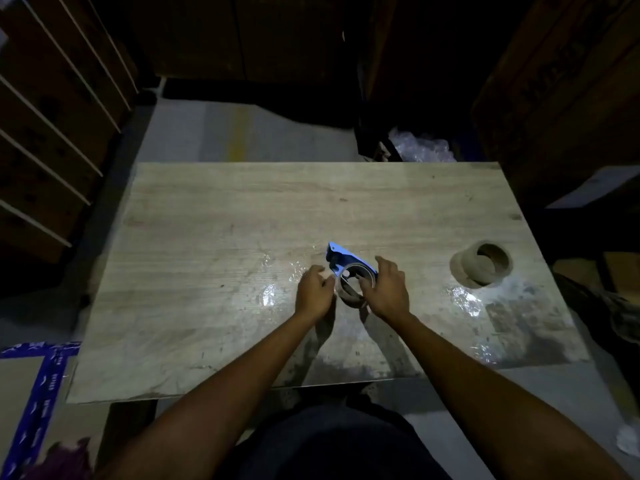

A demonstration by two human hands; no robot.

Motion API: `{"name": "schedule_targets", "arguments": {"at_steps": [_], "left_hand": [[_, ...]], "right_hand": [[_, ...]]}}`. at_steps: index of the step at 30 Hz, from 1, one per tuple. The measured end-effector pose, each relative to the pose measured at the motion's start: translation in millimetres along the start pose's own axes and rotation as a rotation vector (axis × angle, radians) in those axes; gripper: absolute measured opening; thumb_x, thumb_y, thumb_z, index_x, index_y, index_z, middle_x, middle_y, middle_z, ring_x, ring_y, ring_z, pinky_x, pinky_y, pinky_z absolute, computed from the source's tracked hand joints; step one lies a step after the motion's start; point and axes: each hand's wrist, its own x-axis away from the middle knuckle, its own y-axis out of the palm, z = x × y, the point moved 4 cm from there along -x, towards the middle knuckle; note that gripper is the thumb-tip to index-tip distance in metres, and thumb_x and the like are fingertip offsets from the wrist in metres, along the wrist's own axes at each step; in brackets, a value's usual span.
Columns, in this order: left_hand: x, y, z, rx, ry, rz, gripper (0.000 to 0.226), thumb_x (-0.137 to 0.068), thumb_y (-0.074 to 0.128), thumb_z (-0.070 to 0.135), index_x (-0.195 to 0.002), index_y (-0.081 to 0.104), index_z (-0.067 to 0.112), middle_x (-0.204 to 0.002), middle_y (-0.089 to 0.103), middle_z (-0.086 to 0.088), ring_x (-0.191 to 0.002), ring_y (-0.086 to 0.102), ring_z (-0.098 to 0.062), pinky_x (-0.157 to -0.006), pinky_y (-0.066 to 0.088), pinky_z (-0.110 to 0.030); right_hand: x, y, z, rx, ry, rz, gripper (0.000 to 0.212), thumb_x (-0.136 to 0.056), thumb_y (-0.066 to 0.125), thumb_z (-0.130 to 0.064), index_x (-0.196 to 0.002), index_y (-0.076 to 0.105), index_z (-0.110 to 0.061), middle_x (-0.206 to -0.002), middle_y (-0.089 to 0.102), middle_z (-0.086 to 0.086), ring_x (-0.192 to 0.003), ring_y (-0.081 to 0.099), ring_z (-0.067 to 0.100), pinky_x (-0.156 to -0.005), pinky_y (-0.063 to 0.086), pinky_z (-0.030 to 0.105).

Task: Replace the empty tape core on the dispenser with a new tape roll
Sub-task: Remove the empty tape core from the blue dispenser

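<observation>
Nearest me, blue tape with white print crosses a carton at lower left; I can't read it. On the wooden table, my left hand pinches the empty tape core; my right hand wraps the blue dispenser carrying it; new tape roll lies well right, untouched. Beyond, cardboard boxes bear dark, illegible lettering.
</observation>
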Motion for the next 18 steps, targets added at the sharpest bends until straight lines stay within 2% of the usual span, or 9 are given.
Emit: {"name": "schedule_targets", "arguments": {"at_steps": [2,4,6,7,9,12,15,18], "left_hand": [[-0.3,8.5,-5.9,0.095,-0.151,-0.067,0.031,-0.097,0.057,0.028,-0.118,0.063,0.006,-0.115,0.066,-0.011,-0.103,0.063,-0.029,-0.087,0.05,-0.036],[4.1,15.3,-12.4,0.282,-0.284,-0.124,0.024,-0.095,0.058,0.027,-0.098,0.068,0.005,-0.092,0.067,-0.012,-0.084,0.063,-0.028,-0.076,0.05,-0.036],[8.5,17.2,-17.4,0.501,-0.385,-0.17,0.023,-0.097,0.056,0.025,-0.09,0.066,0.005,-0.076,0.06,-0.011,-0.064,0.056,-0.022,-0.062,0.046,-0.034],[8.1,16.9,-19.0,0.572,-0.419,-0.185,0.024,-0.099,0.053,0.026,-0.091,0.064,0.006,-0.074,0.058,-0.009,-0.061,0.054,-0.02,-0.06,0.045,-0.032],[7.8,17.2,-19.1,0.654,-0.457,-0.219,0.03,-0.103,0.047,0.034,-0.093,0.062,0.01,-0.084,0.063,-0.007,-0.074,0.06,-0.021,-0.07,0.05,-0.035],[6.6,20.1,-19.8,0.708,-0.48,-0.287,0.033,-0.104,0.043,0.041,-0.099,0.06,0.013,-0.105,0.066,-0.007,-0.107,0.06,-0.03,-0.088,0.05,-0.041],[7.0,19.1,-19.0,0.718,-0.485,-0.301,0.036,-0.103,0.045,0.042,-0.105,0.06,0.01,-0.11,0.065,-0.007,-0.114,0.058,-0.03,-0.094,0.048,-0.044],[-0.9,16.6,-18.4,0.76,-0.486,-0.28,0.041,-0.102,0.048,0.04,-0.116,0.058,0.003,-0.112,0.065,-0.009,-0.112,0.059,-0.03,-0.095,0.049,-0.045]], "right_hand": [[-0.4,4.3,-2.7,-0.018,0.035,-0.026,0.071,-0.09,0.06,-0.044,-0.148,0.037,-0.01,-0.146,0.044,0.017,-0.13,0.04,0.039,-0.1,0.042,0.046],[0.9,10.6,-7.4,-0.035,0.05,-0.098,0.084,-0.081,0.058,-0.056,-0.149,0.035,-0.012,-0.146,0.043,0.017,-0.129,0.04,0.039,-0.099,0.042,0.046],[0.4,19.9,-9.8,0.005,0.042,-0.158,0.1,-0.074,0.064,-0.063,-0.153,0.025,-0.016,-0.152,0.034,0.017,-0.134,0.035,0.04,-0.101,0.041,0.05],[-0.4,24.5,-10.2,0.061,0.038,-0.192,0.107,-0.073,0.07,-0.062,-0.155,0.018,-0.018,-0.156,0.026,0.017,-0.137,0.031,0.042,-0.102,0.041,0.052],[-1.7,32.6,-9.8,0.192,0.019,-0.21,0.114,-0.072,0.076,-0.057,-0.157,0.008,-0.024,-0.159,0.017,0.017,-0.138,0.027,0.042,-0.101,0.043,0.052],[-3.3,38.0,-9.9,0.258,0.009,-0.128,0.101,-0.079,0.071,-0.054,-0.155,0.009,-0.03,-0.152,0.026,0.02,-0.129,0.037,0.041,-0.094,0.049,0.05],[-3.8,34.2,-11.2,0.253,0.003,-0.085,0.079,-0.084,0.059,-0.062,-0.15,0.023,-0.037,-0.136,0.038,0.018,-0.117,0.045,0.038,-0.083,0.052,0.046],[-4.4,26.9,-13.9,0.176,0.01,-0.068,0.068,-0.084,0.058,-0.063,-0.143,0.034,-0.04,-0.126,0.043,0.017,-0.111,0.048,0.039,-0.078,0.05,0.043]]}}
